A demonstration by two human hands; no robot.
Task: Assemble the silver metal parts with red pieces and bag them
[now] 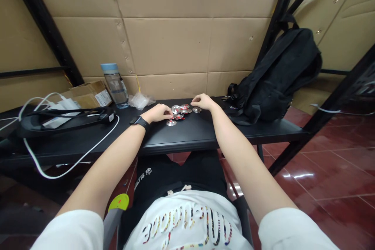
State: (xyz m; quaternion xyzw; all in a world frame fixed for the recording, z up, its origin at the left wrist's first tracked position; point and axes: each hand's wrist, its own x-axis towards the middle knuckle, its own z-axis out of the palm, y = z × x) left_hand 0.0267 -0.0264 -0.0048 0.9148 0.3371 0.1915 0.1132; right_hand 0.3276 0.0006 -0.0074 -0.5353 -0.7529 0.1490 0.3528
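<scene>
Several small shiny metal discs (181, 110), some with red marks, lie in a cluster on the black table (187, 134). My left hand (159, 112), with a black watch on its wrist, rests at the cluster's left side, fingers curled and touching the discs. My right hand (203, 102) rests at the cluster's right side, fingers bent down onto a disc (196, 109). One disc (171, 123) lies alone just in front of my left hand. Whether either hand pinches a disc is hidden by the fingers.
A black backpack (278, 74) leans at the table's right end. A clear bottle with a blue cap (116, 85), a cardboard box (88, 93), a crumpled plastic bag (141, 100), white cables (70, 164) and a black strap lie to the left. Cardboard lines the wall behind.
</scene>
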